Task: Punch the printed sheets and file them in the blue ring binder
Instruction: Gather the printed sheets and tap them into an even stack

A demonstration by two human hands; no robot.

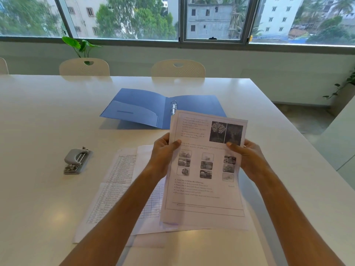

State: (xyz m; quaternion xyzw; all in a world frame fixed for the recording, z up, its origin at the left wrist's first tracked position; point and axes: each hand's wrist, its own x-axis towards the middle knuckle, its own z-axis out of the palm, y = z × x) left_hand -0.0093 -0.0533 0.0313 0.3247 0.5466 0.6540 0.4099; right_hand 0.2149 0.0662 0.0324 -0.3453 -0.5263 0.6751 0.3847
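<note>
From my seat, the punch [77, 160] lies well to the left of my left hand [163, 152], flat on the surface [38, 116], with nothing in its slot. Nearer, under my left forearm, loose sheets [113, 181] with printed tables stay spread on the surface, waiting their turn, I judge.

My left hand is clamped on the left edge of the stack [206, 166], thumb on the printed face, fingers behind. My right hand [247, 158] is closed on the opposite edge the same way. I hold the stack upright and raised off the surface, probably to square its edges before punching; several sheet edges show fanned at the bottom, so it is not one page.

Beyond both hands, a little left of the stack's top, the binder [146, 108] lies open. Its left inner pocket looks empty. Its rings [173, 107] carry no paper that I can see, and I cannot tell whether they are parted. Nothing is filed yet.
</note>
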